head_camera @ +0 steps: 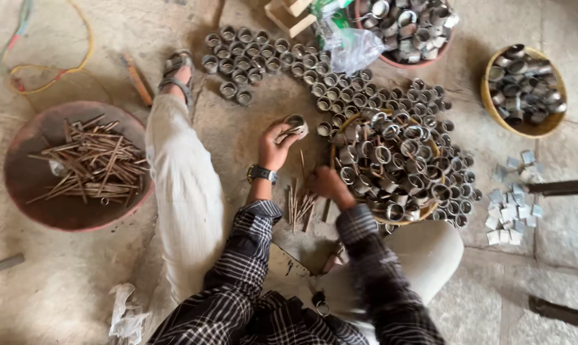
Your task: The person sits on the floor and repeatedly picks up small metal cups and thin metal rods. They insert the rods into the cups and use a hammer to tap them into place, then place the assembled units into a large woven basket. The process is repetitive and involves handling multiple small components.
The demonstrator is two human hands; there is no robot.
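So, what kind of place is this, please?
Probably a small floor workshop for metal parts. The left hand holds a metal ring; baskets of rings and a pan of rods stand on the stone floor.

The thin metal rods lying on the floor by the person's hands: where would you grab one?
Probably at the upper end of a rod, pinching across its thin shaft from above. The rods lie flat in a loose pile between the left hand and right hand, their tips fanning apart there.

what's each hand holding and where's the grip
Left hand pinches a small round metal ring by its near rim. Right hand is blurred; cannot tell.
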